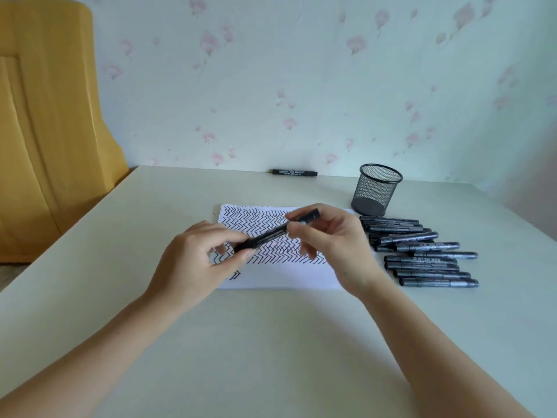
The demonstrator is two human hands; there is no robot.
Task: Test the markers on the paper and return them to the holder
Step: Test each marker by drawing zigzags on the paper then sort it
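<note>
You have a single wide-angle view, worn on your head, looking forward and down across the desk [90,297] toward the wallpapered wall [301,86] at 12 o'clock. It sits close: your forearms enter from 7 and 5 o'clock, and the desk's far edge crosses mid-frame. No second view overlaps it.
</note>
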